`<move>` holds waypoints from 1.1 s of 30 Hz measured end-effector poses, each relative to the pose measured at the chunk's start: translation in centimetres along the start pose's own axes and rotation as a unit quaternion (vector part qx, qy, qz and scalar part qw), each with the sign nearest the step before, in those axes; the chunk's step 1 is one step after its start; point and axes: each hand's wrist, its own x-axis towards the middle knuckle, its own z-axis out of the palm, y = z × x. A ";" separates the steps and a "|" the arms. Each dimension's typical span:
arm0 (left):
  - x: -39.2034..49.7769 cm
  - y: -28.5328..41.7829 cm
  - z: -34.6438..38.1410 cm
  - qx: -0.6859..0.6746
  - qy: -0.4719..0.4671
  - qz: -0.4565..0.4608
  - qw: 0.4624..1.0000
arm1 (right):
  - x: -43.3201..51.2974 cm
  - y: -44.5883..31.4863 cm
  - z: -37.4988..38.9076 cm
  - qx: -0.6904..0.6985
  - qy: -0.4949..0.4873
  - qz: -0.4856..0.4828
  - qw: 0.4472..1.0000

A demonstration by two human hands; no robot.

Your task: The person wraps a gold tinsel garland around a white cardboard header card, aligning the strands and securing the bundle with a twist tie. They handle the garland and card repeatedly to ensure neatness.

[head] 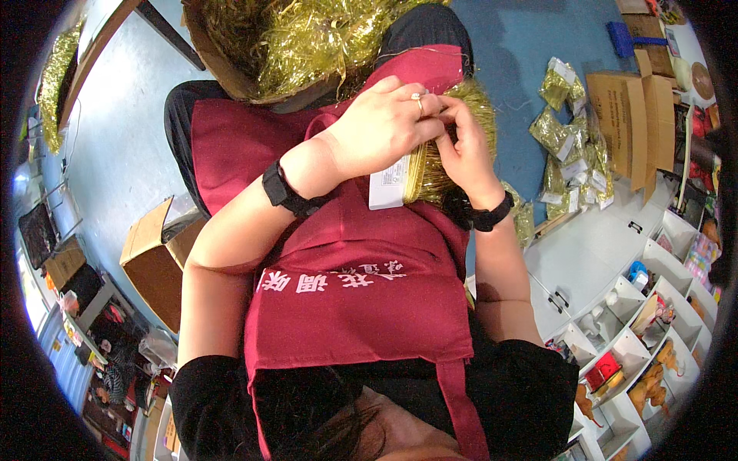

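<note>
A bundle of gold tinsel garland (481, 109) with a white printed card (387, 187) around one end lies over my lap, on a dark red apron (346, 230). My left hand (383, 127), with a ring on one finger, reaches across the card end, and its fingertips meet those of my right hand (468, 147) at the bundle. The fingers of my right hand curl in over the tinsel, thumb towards the card. What lies between the fingertips is hidden. Gold strands wrap the bundle beside the card.
An open cardboard box (230, 63) of loose gold tinsel (311, 49) stands at my knees. Several carded tinsel packs (571, 150) lie on the blue floor at right, by another carton (617, 121). White cubbyholes (622, 299) line the right; an open box (158, 259) sits at left.
</note>
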 end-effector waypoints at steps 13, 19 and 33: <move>-0.3 -0.7 4.2 -0.579 0.057 -0.188 0.791 | -0.5 -1.4 -2.5 -0.112 -0.019 0.026 0.993; -1.3 -2.2 4.7 -0.498 -0.022 -0.176 0.849 | 0.3 -0.7 -1.6 -0.114 -0.009 0.013 0.993; -1.9 -2.6 5.1 -0.420 0.031 -0.081 0.903 | 0.1 -0.5 -1.7 -0.076 -0.003 0.034 0.997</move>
